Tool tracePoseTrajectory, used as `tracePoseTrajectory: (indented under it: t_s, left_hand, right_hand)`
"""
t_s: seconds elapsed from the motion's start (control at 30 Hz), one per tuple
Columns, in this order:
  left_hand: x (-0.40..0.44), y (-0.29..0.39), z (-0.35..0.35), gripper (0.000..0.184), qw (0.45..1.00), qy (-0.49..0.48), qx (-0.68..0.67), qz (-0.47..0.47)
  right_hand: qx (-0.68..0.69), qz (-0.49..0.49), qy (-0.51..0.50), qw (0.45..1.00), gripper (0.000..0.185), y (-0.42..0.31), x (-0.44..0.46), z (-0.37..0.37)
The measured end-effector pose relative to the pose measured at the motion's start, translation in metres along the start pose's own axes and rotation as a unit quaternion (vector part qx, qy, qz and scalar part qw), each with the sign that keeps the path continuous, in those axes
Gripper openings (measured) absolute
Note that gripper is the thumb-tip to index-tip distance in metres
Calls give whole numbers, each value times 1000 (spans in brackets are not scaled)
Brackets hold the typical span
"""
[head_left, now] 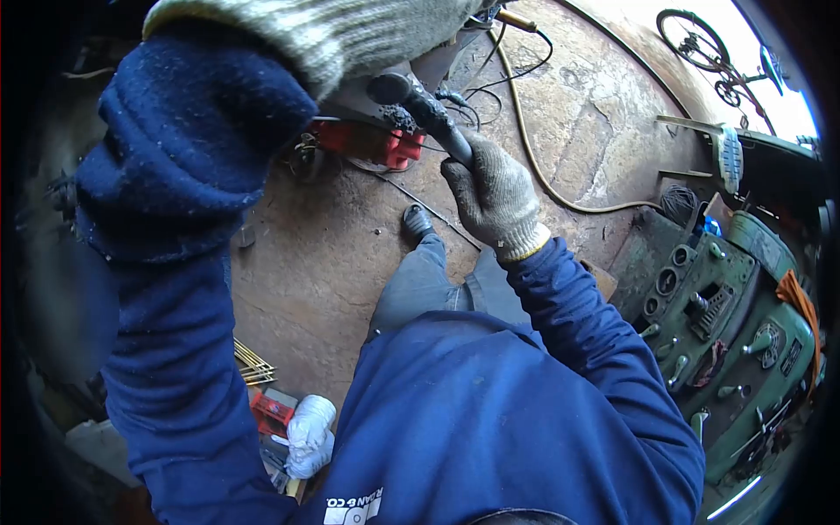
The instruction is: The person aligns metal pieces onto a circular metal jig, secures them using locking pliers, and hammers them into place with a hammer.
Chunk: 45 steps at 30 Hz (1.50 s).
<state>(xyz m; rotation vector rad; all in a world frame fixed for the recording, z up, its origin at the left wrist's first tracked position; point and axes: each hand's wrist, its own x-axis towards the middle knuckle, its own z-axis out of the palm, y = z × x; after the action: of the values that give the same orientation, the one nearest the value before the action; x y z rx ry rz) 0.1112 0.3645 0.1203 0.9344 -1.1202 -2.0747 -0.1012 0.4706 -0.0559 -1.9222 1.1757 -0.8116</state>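
Observation:
My right hand [500, 194], in a pale knitted work glove with a yellow edge, is closed around the handle of a hammer [430, 112]. The hammer's dark round head points up and left, close below my left forearm and wrist. My left hand [367, 35], in the same kind of glove, reaches across the top very near the camera. Its fingers run out of the frame, so what they hold or touch is hidden. Behind the hammer head, a grey metal surface [354, 103] shows in part.
A green machine with levers [731, 341] stands at the right, an orange cloth [798, 306] over it. A yellowish hose [535, 162] and black cables cross the floor. Red equipment [363, 144] sits ahead. Brass-coloured rods [252, 363] and a white bundle [311, 433] lie lower left.

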Motion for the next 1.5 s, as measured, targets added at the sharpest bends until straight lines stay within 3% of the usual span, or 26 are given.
tracePoseTrajectory:
  t_s: [0.03,0.1,0.13,0.17,0.2,0.23,0.37,0.47,0.5,0.53,0.6,0.63,0.67,0.73,0.77,0.8,0.87,0.9,0.93,1.0,1.03,1.2,1.3,1.33,1.4,1.5]
  left_hand:
    - [1,-5,-6,58,959,-50,-279,10]
    - [-3,-11,-16,56,965,-56,-255,12]
    - [-5,-8,-10,53,991,-35,-128,27]
    - [-6,-1,1,51,972,1,228,51]
    - [-7,7,14,49,809,51,579,89]
    - [-6,11,23,47,714,63,691,95]
    - [7,20,32,45,532,31,844,62]
    - [13,28,37,48,461,-5,886,53]
    - [14,32,42,48,524,33,851,-20]
    - [16,37,53,47,556,57,825,-85]
    - [21,48,73,45,597,118,766,-209]
    - [15,44,73,46,571,101,807,-113]
    - [17,45,74,47,588,96,794,-122]
    - [21,52,85,48,622,88,766,-139]
    - [28,53,91,49,618,128,739,-237]
    - [27,56,92,49,612,113,734,-271]
    - [25,62,93,50,597,80,723,-338]
    - [19,50,93,51,585,119,759,-261]
    - [20,50,95,51,581,119,767,-245]
    - [23,49,98,52,574,119,781,-215]
    - [22,47,95,52,570,120,788,-197]
    - [17,34,79,52,579,129,794,-130]
    - [16,28,69,52,587,133,794,-91]
    - [16,26,66,52,588,134,794,-78]
    - [15,19,61,52,595,136,790,-53]
    - [14,16,51,53,601,142,786,-19]
  right_hand:
    - [-26,6,-8,1000,41,-7,4,-4]
    - [-20,9,15,1000,36,-1,8,3]
    - [-12,11,33,999,32,4,13,7]
    - [-74,170,-50,981,28,6,23,6]
    - [-75,212,-54,973,31,8,24,7]
    - [-76,197,-58,976,32,2,23,5]
    - [-17,126,-65,990,33,-29,13,-5]
    - [-4,73,-19,997,34,-35,12,-6]
    - [9,38,11,999,35,-32,13,-5]
    - [11,73,-12,997,35,-14,15,-2]
    - [-77,243,-93,962,37,5,33,-1]
    - [-94,245,-100,960,38,-4,30,-3]
    - [-92,247,-101,959,38,-11,26,-3]
    - [-64,195,-104,973,39,-22,22,-9]
    - [-63,180,-104,976,37,-31,20,-12]
    - [-61,182,-104,976,37,-35,17,-12]
    - [-27,67,-22,997,34,-38,16,-13]
    - [-5,49,-4,999,34,-31,18,-12]
    - [-13,63,-16,998,35,-8,19,-4]
    - [-82,200,-71,974,37,23,35,4]
    - [-83,206,-71,972,39,4,34,-2]
    - [-85,172,-80,978,37,-13,10,4]
    - [-35,88,-11,995,35,-13,5,4]
    - [-32,91,-11,995,35,-6,12,5]
    - [-42,194,-78,977,36,15,31,6]
    - [-41,183,-53,981,34,21,26,7]
